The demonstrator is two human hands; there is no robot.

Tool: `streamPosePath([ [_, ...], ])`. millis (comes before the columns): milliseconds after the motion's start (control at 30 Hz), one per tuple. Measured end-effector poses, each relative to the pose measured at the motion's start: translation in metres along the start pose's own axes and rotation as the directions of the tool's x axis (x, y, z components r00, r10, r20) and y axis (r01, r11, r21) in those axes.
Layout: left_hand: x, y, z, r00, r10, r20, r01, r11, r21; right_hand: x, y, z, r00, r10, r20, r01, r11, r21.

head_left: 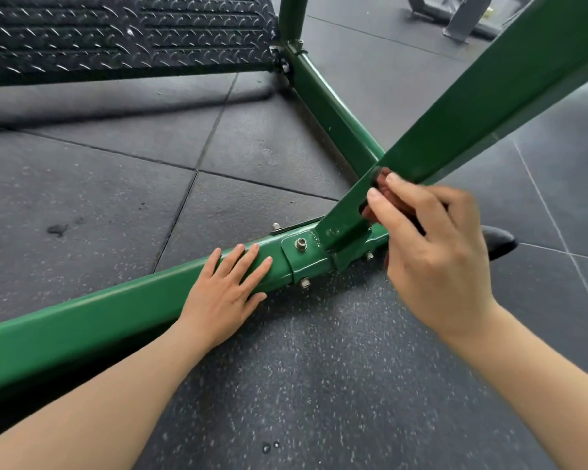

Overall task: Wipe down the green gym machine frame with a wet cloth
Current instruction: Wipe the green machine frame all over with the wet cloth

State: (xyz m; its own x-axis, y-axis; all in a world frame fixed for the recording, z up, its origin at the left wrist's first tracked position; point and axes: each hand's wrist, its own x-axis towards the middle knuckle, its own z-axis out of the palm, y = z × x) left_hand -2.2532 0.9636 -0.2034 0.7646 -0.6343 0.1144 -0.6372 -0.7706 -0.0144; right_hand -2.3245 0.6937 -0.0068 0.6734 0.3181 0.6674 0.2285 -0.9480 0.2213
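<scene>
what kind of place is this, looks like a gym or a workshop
Most likely a gym. The floor is dark speckled rubber tiles, a green machine frame is bolted together on it beside a black diamond-plate footplate, and another grey piece of equipment stands farther back.

Left hand (225,293) flat, right hand (431,252) curled.
</scene>
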Motion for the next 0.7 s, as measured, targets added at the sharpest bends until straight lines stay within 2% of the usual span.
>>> streamPosePath([
  [100, 0.0, 0.001, 0.001, 1.0, -0.002, -0.008, 0.002, 1.0, -0.008, 0.007, 0.003, 0.0, 0.996, 0.01, -0.085, -0.012, 1.0, -0.018],
  [233, 0.0, 0.001, 0.001, 1.0, -0.005, -0.014, 0.005, 1.0, -0.02, -0.016, -0.003, 0.029, 0.996, -0.037, 0.079, 0.039, 0.999, -0.022],
  [300, 0.0, 0.001, -0.001, 1.0, -0.002, -0.006, 0.002, 1.0, -0.018, -0.014, -0.006, 0.03, 0.995, -0.028, 0.1, 0.027, 1.0, 0.01],
  [400, 0.0, 0.0, -0.001, 1.0, -0.002, 0.007, 0.002, 1.0, -0.025, 0.005, -0.007, 0.016, 1.0, 0.003, -0.03, -0.002, 1.0, 0.015],
  [467, 0.0, -0.001, 0.0, 1.0, 0.001, 0.009, -0.001, 1.0, -0.027, 0.004, -0.004, 0.018, 0.998, -0.023, -0.065, 0.021, 0.999, -0.036],
  [567, 0.001, -0.001, -0.001, 1.0, 0.008, -0.003, -0.008, 0.999, -0.037, -0.019, -0.004, 0.038, 0.998, -0.053, 0.044, 0.055, 0.998, -0.033],
  [700, 0.001, -0.001, -0.001, 1.0, 0.013, -0.019, -0.013, 0.999, -0.037, -0.036, -0.033, 0.063, 0.978, -0.108, 0.179, 0.087, 0.989, 0.122],
])
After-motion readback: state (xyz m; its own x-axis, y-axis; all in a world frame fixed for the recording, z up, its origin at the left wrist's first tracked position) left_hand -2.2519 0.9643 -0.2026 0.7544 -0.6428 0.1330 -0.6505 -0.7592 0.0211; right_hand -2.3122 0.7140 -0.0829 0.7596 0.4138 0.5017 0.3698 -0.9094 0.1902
